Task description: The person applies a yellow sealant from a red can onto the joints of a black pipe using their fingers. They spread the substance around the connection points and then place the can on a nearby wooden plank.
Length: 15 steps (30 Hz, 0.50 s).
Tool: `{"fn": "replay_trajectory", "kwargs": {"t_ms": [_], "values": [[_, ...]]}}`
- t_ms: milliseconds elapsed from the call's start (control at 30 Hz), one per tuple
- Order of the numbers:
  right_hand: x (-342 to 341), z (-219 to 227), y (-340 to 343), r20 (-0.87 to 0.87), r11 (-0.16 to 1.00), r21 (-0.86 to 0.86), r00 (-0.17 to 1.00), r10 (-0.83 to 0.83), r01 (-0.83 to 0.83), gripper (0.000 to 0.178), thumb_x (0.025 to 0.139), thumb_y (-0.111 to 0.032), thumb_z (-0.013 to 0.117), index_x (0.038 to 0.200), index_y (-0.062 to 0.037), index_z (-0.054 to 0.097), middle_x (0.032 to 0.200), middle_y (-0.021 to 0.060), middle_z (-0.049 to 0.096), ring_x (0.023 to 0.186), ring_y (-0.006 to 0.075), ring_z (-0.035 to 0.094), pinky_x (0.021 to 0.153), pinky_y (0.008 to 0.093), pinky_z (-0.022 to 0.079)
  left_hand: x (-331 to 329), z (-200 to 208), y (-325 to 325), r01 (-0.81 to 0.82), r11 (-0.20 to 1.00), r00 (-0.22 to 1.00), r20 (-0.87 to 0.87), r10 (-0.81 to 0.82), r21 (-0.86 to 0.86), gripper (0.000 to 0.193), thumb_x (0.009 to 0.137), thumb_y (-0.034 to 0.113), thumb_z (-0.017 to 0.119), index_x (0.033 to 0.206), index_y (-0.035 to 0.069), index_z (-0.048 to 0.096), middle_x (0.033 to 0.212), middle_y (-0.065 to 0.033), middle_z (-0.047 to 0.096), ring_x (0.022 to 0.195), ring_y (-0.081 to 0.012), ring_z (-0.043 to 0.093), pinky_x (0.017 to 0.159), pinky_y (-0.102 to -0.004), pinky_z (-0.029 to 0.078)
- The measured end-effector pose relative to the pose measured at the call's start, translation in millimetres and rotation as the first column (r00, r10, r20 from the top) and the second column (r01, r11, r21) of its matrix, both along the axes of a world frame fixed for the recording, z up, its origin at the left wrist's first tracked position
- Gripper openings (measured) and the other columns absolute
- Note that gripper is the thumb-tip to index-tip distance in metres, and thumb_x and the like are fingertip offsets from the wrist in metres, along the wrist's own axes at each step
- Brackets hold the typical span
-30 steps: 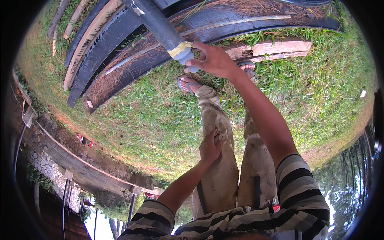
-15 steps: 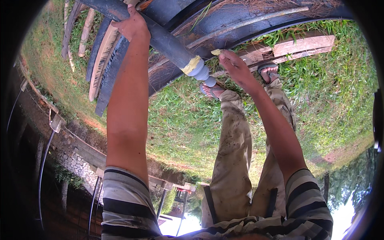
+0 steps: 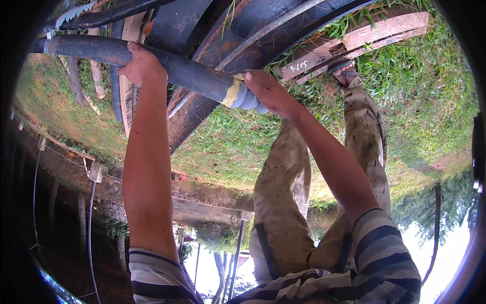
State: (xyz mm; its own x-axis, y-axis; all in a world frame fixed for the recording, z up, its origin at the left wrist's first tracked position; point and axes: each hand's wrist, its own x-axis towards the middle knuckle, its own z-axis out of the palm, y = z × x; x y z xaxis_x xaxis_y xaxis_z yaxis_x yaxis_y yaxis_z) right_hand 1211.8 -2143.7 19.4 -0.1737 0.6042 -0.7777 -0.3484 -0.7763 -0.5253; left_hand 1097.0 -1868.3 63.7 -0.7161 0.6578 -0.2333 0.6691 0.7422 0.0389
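Observation:
A long dark grey pipe (image 3: 197,76) slants across the upper part of the view, from the upper left down toward the middle. My left hand (image 3: 144,67) is wrapped round it, thumb on top. Close to its lower right end is a ragged band of pale yellow putty (image 3: 233,92), followed by a lighter grey, stepped rounded end piece (image 3: 247,99). My right hand (image 3: 271,93) is curled over this end, thumb tip against the band. Its other fingers are hidden, and so is whatever they may pinch.
Black curved panels (image 3: 177,25) strewn with dry pine needles lie beyond the pipe, with a thin rod (image 3: 273,31) across them. Wooden boards (image 3: 387,31) rest on the grass (image 3: 420,96) at the right. A sandalled foot (image 3: 345,73) stands beside the boards. More planks and poles (image 3: 96,66) lie at upper left.
My right hand has moved left onto the pipe's end; the small yellow piece it pinched is now out of sight. The view has shifted, and more of the pipe's far left part shows.

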Motion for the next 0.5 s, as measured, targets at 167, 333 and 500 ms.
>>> {"fn": "replay_trajectory", "kwargs": {"t_ms": [167,333,500], "values": [[4,43,-20,0.448,0.914,0.29,0.884,0.134,-0.285,0.065,0.104,-0.06,0.053,0.129,-0.0018,0.07,0.152,0.0217,0.053,0.14,0.0422,0.05,0.117,0.0527,0.04,3,1,2,-0.032,0.999,0.999,0.0,0.032,0.008,0.097,0.101,0.059,0.057,0.159,-0.006,0.015,0.138,-0.0315,0.058,0.121,-0.0455,0.065,0.103,-0.052,0.057],[11,61,-13,0.505,0.898,0.31,0.854,0.123,-0.313,0.057,0.103,-0.056,0.057,0.128,-0.0057,0.071,0.157,0.0197,0.047,0.142,0.0422,0.049,0.116,0.0539,0.041,-3,-5,3,-0.005,1.0,0.997,-0.072,0.005,0.006,0.097,0.099,0.06,0.058,0.158,-0.006,0.019,0.134,-0.0315,0.061,0.117,-0.0455,0.067,0.1,-0.0521,0.059],[8,25,-5,0.526,0.923,0.234,0.839,0.143,-0.304,0.052,0.104,-0.055,0.056,0.129,-0.0124,0.072,0.16,0.0166,0.044,0.141,0.041,0.049,0.115,0.0546,0.042,0,-4,6,-0.019,1.0,0.996,-0.082,0.019,-0.008,0.095,0.1,0.058,0.059,0.157,-0.007,0.02,0.132,-0.0336,0.061,0.116,-0.0461,0.067,0.1,-0.0521,0.059]]}}
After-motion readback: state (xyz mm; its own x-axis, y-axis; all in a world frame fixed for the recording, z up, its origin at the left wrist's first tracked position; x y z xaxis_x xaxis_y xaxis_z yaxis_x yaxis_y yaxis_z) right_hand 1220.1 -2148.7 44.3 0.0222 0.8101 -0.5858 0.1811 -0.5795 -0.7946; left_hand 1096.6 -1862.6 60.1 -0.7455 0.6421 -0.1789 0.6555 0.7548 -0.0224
